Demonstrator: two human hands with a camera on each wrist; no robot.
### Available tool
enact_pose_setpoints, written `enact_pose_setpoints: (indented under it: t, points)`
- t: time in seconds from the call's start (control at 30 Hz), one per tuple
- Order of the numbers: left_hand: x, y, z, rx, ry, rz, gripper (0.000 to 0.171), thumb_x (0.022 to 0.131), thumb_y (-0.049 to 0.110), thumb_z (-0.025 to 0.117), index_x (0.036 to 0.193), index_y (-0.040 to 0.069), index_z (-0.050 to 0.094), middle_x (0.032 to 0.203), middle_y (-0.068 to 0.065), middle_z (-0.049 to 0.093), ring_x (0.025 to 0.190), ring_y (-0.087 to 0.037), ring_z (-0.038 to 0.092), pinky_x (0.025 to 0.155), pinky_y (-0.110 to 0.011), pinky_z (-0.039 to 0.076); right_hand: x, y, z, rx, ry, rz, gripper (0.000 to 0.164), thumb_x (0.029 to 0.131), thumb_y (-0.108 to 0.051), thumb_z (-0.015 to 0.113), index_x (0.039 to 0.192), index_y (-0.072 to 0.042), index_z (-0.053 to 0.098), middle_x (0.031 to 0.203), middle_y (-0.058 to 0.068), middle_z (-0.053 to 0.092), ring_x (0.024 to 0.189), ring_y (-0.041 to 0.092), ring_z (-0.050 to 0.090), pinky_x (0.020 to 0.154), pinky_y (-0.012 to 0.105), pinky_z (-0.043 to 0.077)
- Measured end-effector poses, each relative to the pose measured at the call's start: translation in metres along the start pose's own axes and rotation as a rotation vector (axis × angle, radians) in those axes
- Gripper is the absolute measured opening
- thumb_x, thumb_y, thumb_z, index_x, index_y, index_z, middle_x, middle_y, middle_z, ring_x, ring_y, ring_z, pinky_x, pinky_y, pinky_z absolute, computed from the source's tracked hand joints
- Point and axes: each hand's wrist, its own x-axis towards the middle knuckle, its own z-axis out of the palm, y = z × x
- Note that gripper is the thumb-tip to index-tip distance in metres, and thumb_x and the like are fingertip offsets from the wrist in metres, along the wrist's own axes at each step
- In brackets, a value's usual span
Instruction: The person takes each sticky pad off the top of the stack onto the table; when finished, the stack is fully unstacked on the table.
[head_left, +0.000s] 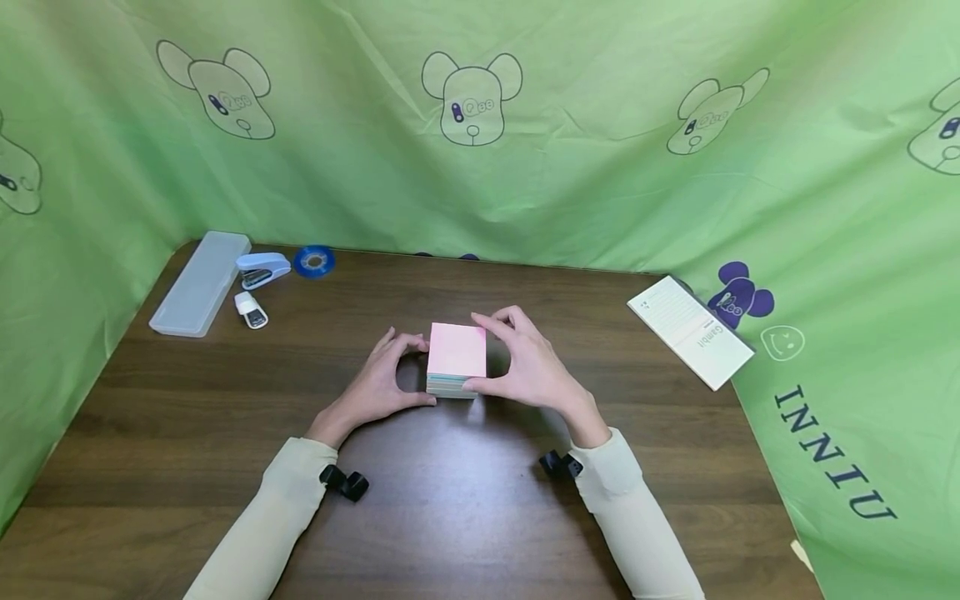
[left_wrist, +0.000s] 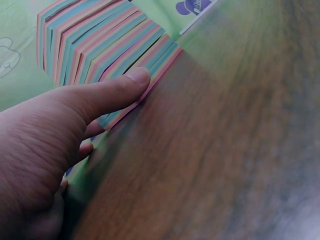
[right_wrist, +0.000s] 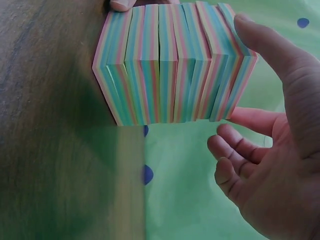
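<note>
A tall stack of sticky note pads (head_left: 457, 350) stands on the table in front of me, pink on top. Its sides show many pastel stripes in the left wrist view, with the pads slightly out of line. My left hand (head_left: 377, 382) holds the stack low at its left side, the thumb on the near face and the fingers toward the far side. Higher up on the right, my right hand (head_left: 534, 365) pinches the upper pads between thumb and index finger. In the right wrist view its other fingers are loosely bent, off the stack (right_wrist: 165, 75).
At the back left lie a translucent pencil case (head_left: 201, 285), a light blue stapler (head_left: 263, 269), a blue tape roll (head_left: 313, 261) and a small white-and-dark item (head_left: 251, 310). A white notepad (head_left: 692, 332) lies at the right edge. Green curtain (head_left: 472, 192) borders the table.
</note>
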Motion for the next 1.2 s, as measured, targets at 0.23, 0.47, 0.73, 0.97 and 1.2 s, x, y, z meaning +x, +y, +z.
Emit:
enact_pose_setpoints:
  t: [0.23, 0.47, 0.73, 0.97, 1.2]
  points:
    - [-0.001, 0.001, 0.000, 0.004, 0.001, -0.003, 0.083, 0.073, 0.022, 0.107, 0.139, 0.004, 0.061, 0.142, -0.014, 0.070, 0.152, -0.039, 0.053, 0.141, -0.057, 0.012, 0.000, 0.004, 0.003, 0.020, -0.016, 0.036, 0.092, 0.077, -0.042, 0.102, 0.156, -0.014, 0.064, 0.118, 0.011, 0.053, 0.110, 0.039, 0.061, 0.089, 0.040, 0.050]
    - [0.000, 0.000, 0.000, 0.023, 0.004, 0.002, 0.083, 0.072, 0.021, 0.108, 0.138, 0.004, 0.061, 0.142, -0.014, 0.070, 0.152, -0.040, 0.053, 0.141, -0.057, 0.012, 0.000, 0.006, 0.004, 0.067, -0.004, 0.019, 0.085, 0.078, -0.037, 0.102, 0.151, -0.013, 0.066, 0.113, 0.019, 0.055, 0.103, 0.037, 0.057, 0.083, 0.037, 0.046]
    - [-0.001, -0.002, 0.001, 0.032, 0.004, -0.004, 0.082, 0.073, 0.023, 0.107, 0.138, 0.003, 0.061, 0.141, -0.015, 0.071, 0.152, -0.040, 0.053, 0.140, -0.058, 0.013, 0.003, 0.007, 0.007, 0.096, 0.004, 0.008, 0.079, 0.077, -0.033, 0.103, 0.146, -0.016, 0.068, 0.102, 0.009, 0.048, 0.096, 0.032, 0.050, 0.076, 0.034, 0.039]
    - [0.000, 0.000, 0.000, 0.019, -0.002, -0.019, 0.082, 0.072, 0.022, 0.107, 0.138, 0.004, 0.062, 0.144, -0.016, 0.069, 0.153, -0.041, 0.052, 0.140, -0.057, 0.012, 0.003, 0.010, 0.008, 0.140, 0.023, -0.007, 0.079, 0.076, -0.032, 0.103, 0.145, -0.017, 0.069, 0.101, 0.009, 0.048, 0.096, 0.039, 0.051, 0.076, 0.033, 0.039]
    - [-0.001, -0.003, 0.001, 0.017, -0.008, -0.017, 0.083, 0.073, 0.023, 0.107, 0.139, 0.005, 0.061, 0.144, -0.014, 0.069, 0.153, -0.040, 0.051, 0.141, -0.056, 0.011, 0.004, 0.014, 0.008, 0.180, 0.058, -0.019, 0.079, 0.075, -0.028, 0.103, 0.144, -0.016, 0.069, 0.099, 0.013, 0.048, 0.092, 0.034, 0.049, 0.075, 0.031, 0.037]
